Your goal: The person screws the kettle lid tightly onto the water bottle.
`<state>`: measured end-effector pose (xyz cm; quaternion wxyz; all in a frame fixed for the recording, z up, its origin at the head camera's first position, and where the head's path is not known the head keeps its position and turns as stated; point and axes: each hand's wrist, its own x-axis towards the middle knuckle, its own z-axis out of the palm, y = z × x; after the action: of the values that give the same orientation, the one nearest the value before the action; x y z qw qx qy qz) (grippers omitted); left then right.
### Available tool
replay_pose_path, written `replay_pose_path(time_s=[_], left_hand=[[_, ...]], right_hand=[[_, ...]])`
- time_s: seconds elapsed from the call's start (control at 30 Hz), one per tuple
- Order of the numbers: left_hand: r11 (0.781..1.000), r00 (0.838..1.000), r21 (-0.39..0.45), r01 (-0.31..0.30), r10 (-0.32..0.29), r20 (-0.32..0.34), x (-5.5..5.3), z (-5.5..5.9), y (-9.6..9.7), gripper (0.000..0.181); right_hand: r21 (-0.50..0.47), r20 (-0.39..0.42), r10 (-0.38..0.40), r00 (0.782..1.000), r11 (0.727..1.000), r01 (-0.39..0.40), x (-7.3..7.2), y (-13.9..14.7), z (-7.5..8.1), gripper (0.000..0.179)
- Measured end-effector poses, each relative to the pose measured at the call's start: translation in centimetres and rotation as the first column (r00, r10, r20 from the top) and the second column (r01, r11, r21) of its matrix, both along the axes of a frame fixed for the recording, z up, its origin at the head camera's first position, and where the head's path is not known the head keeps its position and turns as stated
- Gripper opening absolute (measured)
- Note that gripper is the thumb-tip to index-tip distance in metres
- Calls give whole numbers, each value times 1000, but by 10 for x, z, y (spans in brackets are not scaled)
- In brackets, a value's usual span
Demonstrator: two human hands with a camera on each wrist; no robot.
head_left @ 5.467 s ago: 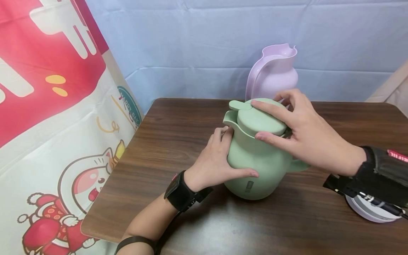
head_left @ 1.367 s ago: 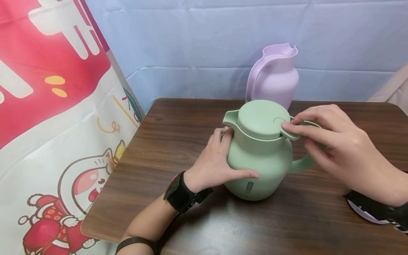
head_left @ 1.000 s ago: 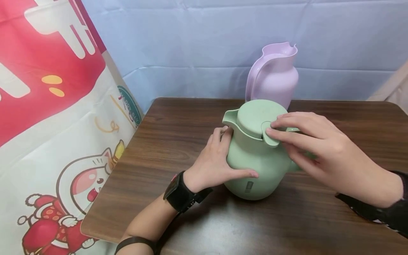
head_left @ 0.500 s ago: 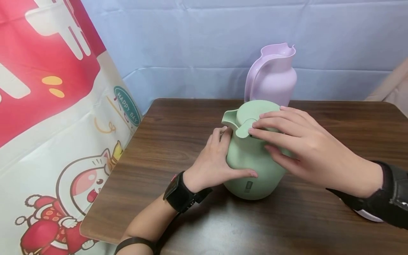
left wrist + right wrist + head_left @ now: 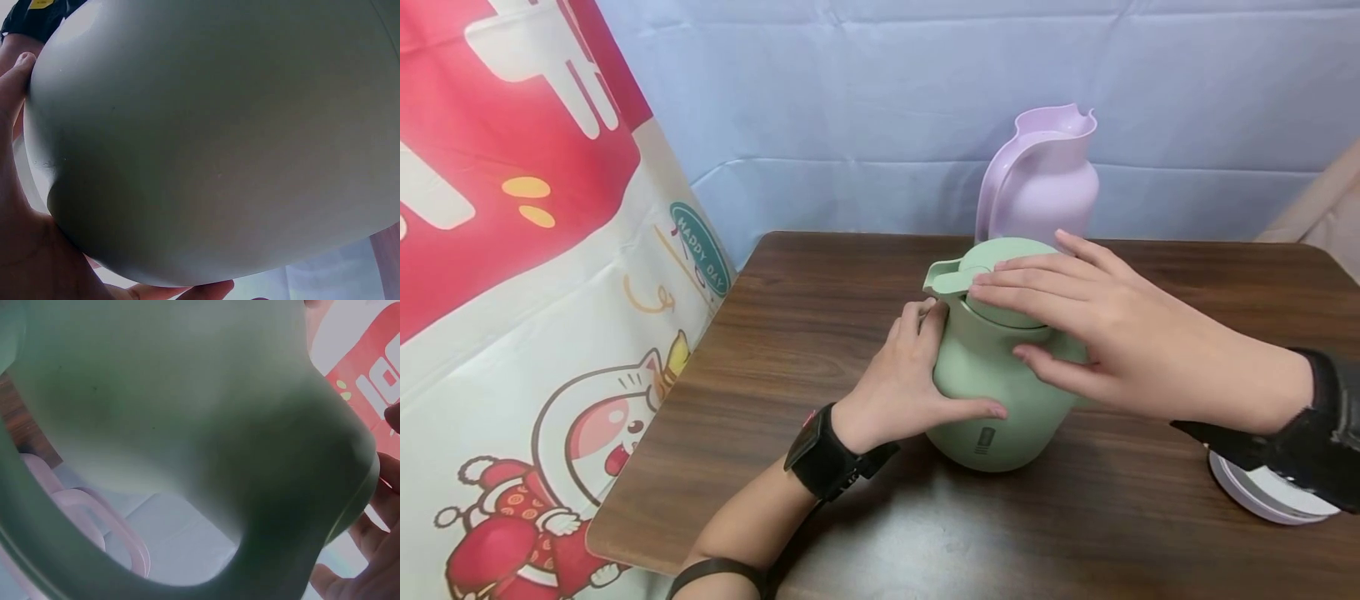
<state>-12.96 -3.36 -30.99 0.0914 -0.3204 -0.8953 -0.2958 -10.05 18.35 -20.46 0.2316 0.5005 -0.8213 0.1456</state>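
A light green thermos jug stands upright on the table, spout to the left. My left hand grips its rounded body, thumb across the front and fingers round the far side. In the left wrist view the jug's body fills most of the picture. Over the green lid lies my right hand, fingers fairly straight on its top, thumb lower beside the neck. The lid's tab points left over the spout. In the head view the right hand hides much of the handle, which shows in the right wrist view.
A lilac jug, its mouth uncovered, stands behind the green one. A round lilac and white piece lies at the right, partly under the right wrist strap. The brown wooden table meets a pale blue cloth at the back.
The lid has turned clockwise, its tab sweeping from the right side across the front to the spout. My right hand has followed leftward, its fingers flattening on the lid. The left hand stays put.
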Motion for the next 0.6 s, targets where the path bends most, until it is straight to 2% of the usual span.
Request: replay_pose_path(time_s=[0.2, 0.47, 0.6], left_hand=[[1000, 1000, 1, 9, -9, -7, 0, 0, 0, 112], [1000, 1000, 2, 15, -15, -15, 0, 0, -1, 113], [1000, 1000, -1, 8, -8, -23, 0, 1, -1, 114]], right_hand=[[59, 54, -16, 998, 998, 12, -1, 1, 3, 52], [85, 112, -24, 993, 996, 15, -7, 5, 0, 50], [95, 102, -36, 994, 995, 26, -9, 5, 2, 51]])
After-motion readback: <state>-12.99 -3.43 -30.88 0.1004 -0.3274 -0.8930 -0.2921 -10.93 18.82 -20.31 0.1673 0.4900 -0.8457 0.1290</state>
